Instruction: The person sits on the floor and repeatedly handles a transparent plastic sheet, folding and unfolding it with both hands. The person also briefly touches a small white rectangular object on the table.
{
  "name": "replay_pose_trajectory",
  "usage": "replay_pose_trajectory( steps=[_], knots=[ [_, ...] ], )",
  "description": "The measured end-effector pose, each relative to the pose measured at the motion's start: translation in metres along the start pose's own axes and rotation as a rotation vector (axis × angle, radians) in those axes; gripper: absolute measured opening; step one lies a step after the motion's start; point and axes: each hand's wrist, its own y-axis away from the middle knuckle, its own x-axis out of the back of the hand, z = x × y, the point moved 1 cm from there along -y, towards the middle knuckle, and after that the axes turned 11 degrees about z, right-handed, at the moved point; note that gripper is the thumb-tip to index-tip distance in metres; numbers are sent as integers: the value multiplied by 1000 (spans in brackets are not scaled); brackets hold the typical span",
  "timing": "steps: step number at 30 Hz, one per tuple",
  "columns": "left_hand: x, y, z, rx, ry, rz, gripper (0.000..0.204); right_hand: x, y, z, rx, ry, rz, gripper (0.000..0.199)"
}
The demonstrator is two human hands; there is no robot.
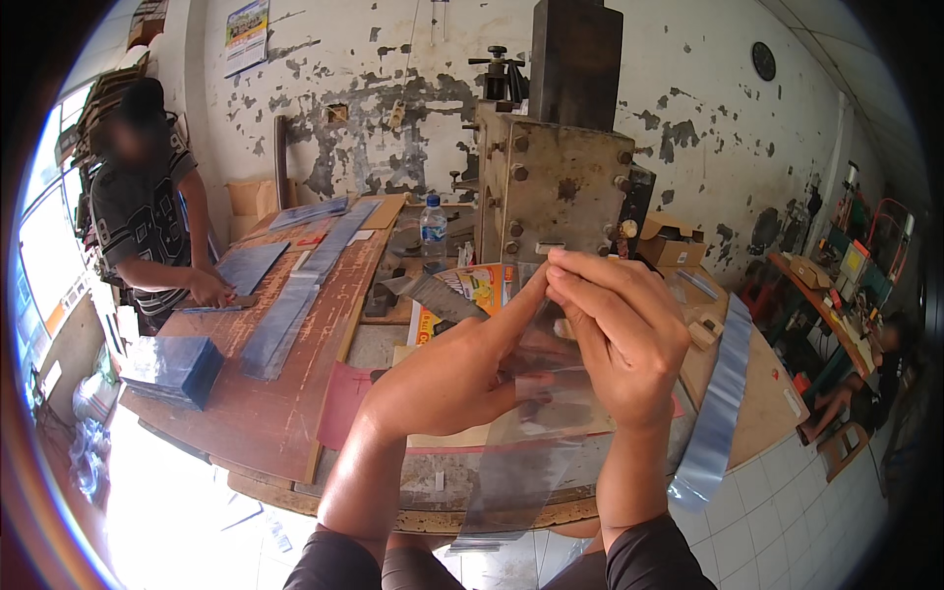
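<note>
A long strip of clear plastic film [521, 482] runs from between my hands down over the table's front edge toward my lap. My right hand [629, 339] is closed, pinching the upper end of the film between thumb and fingertips. My left hand [447, 379] has the film between its thumb and its stretched fingers, and its index fingertip meets the right fingertips. Behind the left hand, a flat grey metal bar [444, 298] lies across a yellow and orange printed sheet [482, 285]. The film is see-through, so its upper edges are hard to make out.
A heavy metal press [560, 187] stands behind my hands, with a water bottle [433, 231] beside it. Plastic strips [295, 305] and a sheet stack [169, 372] lie left, near a co-worker [147, 206]. Another strip [720, 393] and a cardboard box [674, 246] are right.
</note>
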Motion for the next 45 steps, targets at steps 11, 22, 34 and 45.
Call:
replay_pose_trajectory(
  steps=[11,22,34,45],
  knots=[
    [-1,-1,-2,26,93,-1,105,-1,-3,-1,-85,-73,27,32],
    [-2,0,-4,-13,63,16,108,0,3,-3,-145,-97,15,33],
    [3,-1,4,-3,45,-11,101,0,3,-3,-134,-88,2,29],
    [3,0,4,39,15,-16,103,0,3,-5,-146,-118,28,32]
  ],
)
